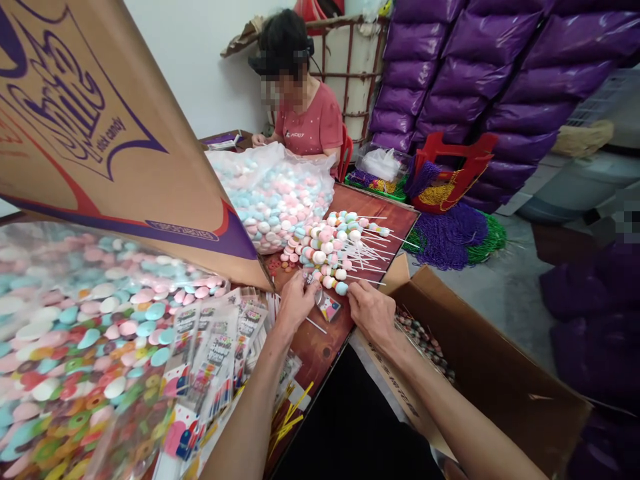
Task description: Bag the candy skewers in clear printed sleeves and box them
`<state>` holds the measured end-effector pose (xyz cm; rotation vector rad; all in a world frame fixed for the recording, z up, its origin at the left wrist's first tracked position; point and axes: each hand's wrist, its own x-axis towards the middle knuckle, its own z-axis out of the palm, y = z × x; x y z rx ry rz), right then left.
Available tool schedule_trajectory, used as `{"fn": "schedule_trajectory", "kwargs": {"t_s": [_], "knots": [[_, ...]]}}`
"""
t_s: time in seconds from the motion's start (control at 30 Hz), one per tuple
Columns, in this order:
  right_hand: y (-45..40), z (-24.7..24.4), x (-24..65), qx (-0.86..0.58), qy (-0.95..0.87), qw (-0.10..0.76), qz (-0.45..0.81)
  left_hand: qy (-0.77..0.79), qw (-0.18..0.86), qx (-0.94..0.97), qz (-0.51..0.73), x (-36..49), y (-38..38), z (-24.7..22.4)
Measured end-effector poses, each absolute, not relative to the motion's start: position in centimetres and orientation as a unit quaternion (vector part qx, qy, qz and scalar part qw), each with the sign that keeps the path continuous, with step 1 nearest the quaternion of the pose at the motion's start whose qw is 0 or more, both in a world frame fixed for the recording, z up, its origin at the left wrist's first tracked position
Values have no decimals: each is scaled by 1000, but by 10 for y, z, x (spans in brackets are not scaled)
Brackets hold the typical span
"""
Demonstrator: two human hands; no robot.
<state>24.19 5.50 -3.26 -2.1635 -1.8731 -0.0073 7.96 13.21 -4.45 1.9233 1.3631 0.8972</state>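
My left hand (297,301) is closed, its thumb and fingers pinching the edge of a small clear printed bag (329,309) above the table. Just right of it, my right hand (371,308) is closed at the end of a candy skewer (341,289) with round pastel pieces; its fingertips hide the stick. Beyond both hands lies a pile of candy skewers (325,247), their white sticks pointing right. A loose white stick (316,325) rests below the bag. Beside my left forearm lie stacked printed bags (215,353).
A tall cardboard box (165,167) stands left. Loose candies fill plastic bags (273,193) behind it and at left (75,333). Yellow twist ties (290,420) lie by the table edge. An open carton (490,360) holding skewers stands right. A person (307,120) sits across the table (370,200).
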Motion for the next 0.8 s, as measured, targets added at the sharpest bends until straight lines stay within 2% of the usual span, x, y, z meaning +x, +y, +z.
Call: {"fn": "schedule_trajectory", "kwargs": {"t_s": [0.27, 0.53, 0.8], "knots": [[55, -36, 237, -732, -671, 119, 1, 532, 294, 723, 330, 82, 126, -42], [63, -28, 255, -678, -713, 160, 81, 486, 283, 759, 327, 80, 130, -45], [61, -35, 244, -681, -692, 219, 98, 507, 246, 759, 327, 87, 123, -45]]}}
